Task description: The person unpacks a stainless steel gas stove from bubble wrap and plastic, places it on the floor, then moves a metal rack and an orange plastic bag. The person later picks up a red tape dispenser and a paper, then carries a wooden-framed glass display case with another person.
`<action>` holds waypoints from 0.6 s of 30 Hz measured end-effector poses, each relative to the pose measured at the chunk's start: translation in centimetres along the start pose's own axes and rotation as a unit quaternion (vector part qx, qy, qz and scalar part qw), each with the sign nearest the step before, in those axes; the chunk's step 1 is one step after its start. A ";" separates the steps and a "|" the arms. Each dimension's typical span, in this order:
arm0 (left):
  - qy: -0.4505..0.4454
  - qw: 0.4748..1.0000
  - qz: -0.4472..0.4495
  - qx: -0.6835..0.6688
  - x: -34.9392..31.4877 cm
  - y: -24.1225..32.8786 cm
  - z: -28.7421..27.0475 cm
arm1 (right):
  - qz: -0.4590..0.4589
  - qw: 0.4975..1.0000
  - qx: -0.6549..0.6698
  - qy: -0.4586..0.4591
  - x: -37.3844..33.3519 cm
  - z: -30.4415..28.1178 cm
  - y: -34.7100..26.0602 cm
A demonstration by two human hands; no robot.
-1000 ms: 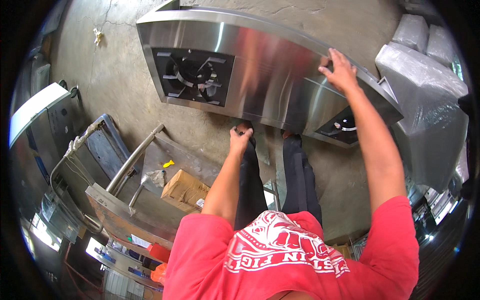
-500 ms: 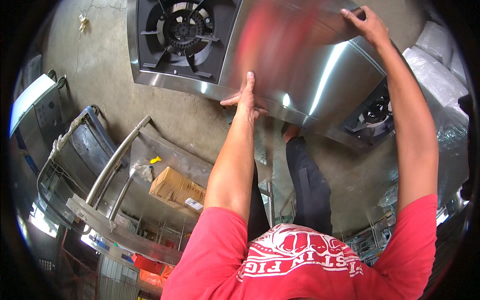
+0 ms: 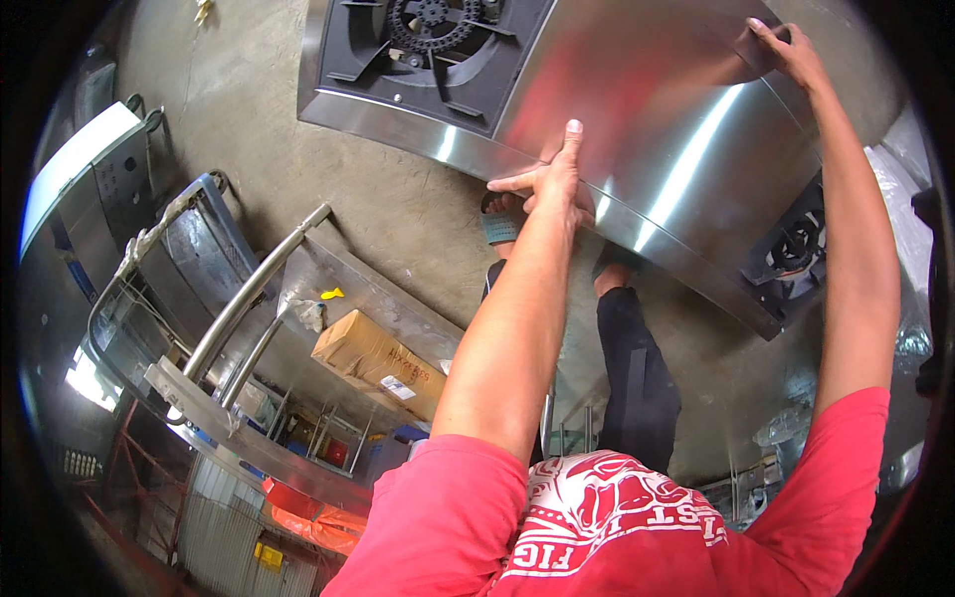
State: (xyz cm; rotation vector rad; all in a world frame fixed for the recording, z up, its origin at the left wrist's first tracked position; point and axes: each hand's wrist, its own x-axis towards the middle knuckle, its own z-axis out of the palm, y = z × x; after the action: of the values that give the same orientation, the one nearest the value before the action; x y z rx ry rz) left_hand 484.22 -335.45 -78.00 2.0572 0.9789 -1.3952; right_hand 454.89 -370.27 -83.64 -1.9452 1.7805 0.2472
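Observation:
A stainless steel gas stove (image 3: 652, 129) stretches across the upper part of the view, its bare metal top between two black burners. The left burner (image 3: 435, 20) has a pan support with several prongs. At the right end, the second burner (image 3: 796, 244) is partly cut off by my right arm. My left hand (image 3: 557, 184) is closed on the near edge, thumb on the top and index finger along the front. On the far right edge, my right hand (image 3: 791, 55) grips with its thumb over the metal; its other fingers are mostly hidden.
A steel cart (image 3: 393, 294) with a tubular handle (image 3: 254, 289) stands left, carrying a cardboard box (image 3: 378, 363) and a small yellow item (image 3: 331, 294). Plastic-wrapped goods (image 3: 900, 209) lie at the right. My sandaled foot (image 3: 500, 219) is close to the stove's near edge.
The whole view has shifted, so stove and cart sit further right. The stove appears turned slightly clockwise, with both hands still on it. My left foot has come into sight.

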 end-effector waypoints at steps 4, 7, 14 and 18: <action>0.020 1.000 -0.019 0.008 -1.7 1.3 1.0 | -0.006 0.998 0.028 -0.051 1.7 0.4 0.2; 0.053 0.997 -0.049 0.012 -2.7 2.0 1.2 | 0.003 0.997 0.067 -0.035 1.4 0.5 -1.0; 0.035 0.999 -0.012 0.021 -3.4 2.3 0.6 | -0.036 0.989 -0.104 0.099 -1.0 1.8 -1.4; 0.001 0.999 -0.033 -0.019 -2.7 2.2 0.4 | -0.036 0.984 -0.136 0.110 -7.1 3.4 -4.1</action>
State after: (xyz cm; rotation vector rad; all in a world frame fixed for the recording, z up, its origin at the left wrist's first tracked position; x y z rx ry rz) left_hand 485.09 -337.92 -75.69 2.0156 1.0744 -1.3962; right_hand 458.54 -362.30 -82.46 -2.3018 1.8921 0.2724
